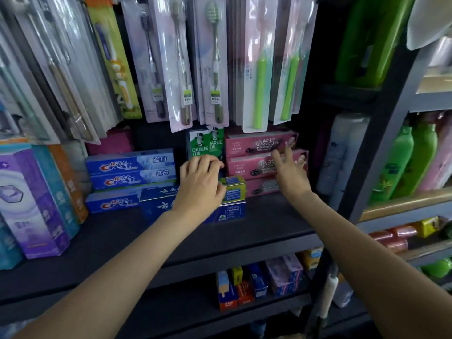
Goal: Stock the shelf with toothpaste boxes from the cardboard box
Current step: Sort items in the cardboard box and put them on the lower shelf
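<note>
The left hand (200, 183) lies on top of a stack of two blue toothpaste boxes (232, 200) in the middle of the dark shelf (256, 231), its fingers curled over the far edge of the upper box so that it grips it from above. The box ends, with blue and yellow print, face outward just to the right of the hand. The right hand (289, 171) reaches in beside it with fingers spread and straight, holding nothing; its fingertips are at the front of the pink toothpaste boxes (247, 165), and whether they touch the cardboard cannot be told.

The pink boxes lie in a stack of three, lengthwise, at the back right of the shelf. Directly behind the left hand stand two green Darlie boxes (204, 144), upright. To the left of the blue stack lie three Crest boxes (132, 171), piled flat with their long faces forward. Further left stand tall purple and teal cartons (36, 199), tilted.

Above the shelf hang rows of packaged toothbrushes (215, 64), several with green handles. On the neighbouring rack to the right stand green bottles (413, 160). More small boxes (259, 282) sit on the shelf below.
</note>
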A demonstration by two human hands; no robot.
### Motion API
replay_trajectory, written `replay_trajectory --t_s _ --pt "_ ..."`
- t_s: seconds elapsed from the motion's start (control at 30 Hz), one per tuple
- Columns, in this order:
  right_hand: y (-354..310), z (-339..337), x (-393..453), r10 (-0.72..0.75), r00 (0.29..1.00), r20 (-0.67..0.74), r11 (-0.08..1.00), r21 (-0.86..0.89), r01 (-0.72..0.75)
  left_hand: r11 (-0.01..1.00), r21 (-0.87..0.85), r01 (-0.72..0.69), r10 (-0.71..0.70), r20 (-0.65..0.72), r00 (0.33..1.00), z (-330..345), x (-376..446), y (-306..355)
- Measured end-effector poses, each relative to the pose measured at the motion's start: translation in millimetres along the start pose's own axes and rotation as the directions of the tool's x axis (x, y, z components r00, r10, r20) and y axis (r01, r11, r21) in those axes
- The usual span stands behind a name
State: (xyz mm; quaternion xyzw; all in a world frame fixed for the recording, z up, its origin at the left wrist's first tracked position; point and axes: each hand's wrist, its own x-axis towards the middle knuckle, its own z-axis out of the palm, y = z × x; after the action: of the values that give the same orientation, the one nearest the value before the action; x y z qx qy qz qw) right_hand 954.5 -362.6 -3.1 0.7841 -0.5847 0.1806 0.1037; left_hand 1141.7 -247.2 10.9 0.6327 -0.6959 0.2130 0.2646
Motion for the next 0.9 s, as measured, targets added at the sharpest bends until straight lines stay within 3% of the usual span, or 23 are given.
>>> replay_trajectory --t_s 0.23,0.47,0.6,0.67,0.77,0.83,0.9 --pt "-9.9 9.0 7.7 0.012 0.998 0.058 0.996 0.093 -0.018 1.000 0.010 0.005 -0.005 -0.021 1.000 12.7 1.4 0.3" --pt "-18.3 3.5 13.1 0.049 0.996 0.077 0.998 0.042 -0.052 1.000 -0.029 -0.001 0.001 -0.004 1.000 18.3 -2.2 0.5" --pt "-23.1 -1.9 1.0 0.062 0.998 -0.008 0.997 0.037 -0.061 0.995 -0.100 -0.025 0.018 -0.077 0.997 12.1 -14.0 5.9" --pt "-23.4 -4.5 -23.6 -0.007 0.987 -0.163 0.995 0.095 0.023 0.978 -0.192 -0.076 0.052 -0.129 0.990 9.3 -36.4 14.7" --pt "-24.9 -4.1 -93.7 -0.158 0.877 -0.453 0.921 0.253 0.297 0.929 -0.291 -0.230 0.199 -0.132 0.971 16.8 -96.5 32.2" --pt "-22.6 12.3 -158.4 -0.278 0.851 -0.447 0.809 0.369 0.458 0.885 -0.372 -0.281 0.286 -0.043 0.957 34.4 -153.7 43.4" --pt "-15.4 58.1 -222.6 -0.433 0.853 -0.293 0.744 0.418 0.521 0.857 -0.444 -0.262 0.339 0.103 0.935 65.8 -216.4 48.1"
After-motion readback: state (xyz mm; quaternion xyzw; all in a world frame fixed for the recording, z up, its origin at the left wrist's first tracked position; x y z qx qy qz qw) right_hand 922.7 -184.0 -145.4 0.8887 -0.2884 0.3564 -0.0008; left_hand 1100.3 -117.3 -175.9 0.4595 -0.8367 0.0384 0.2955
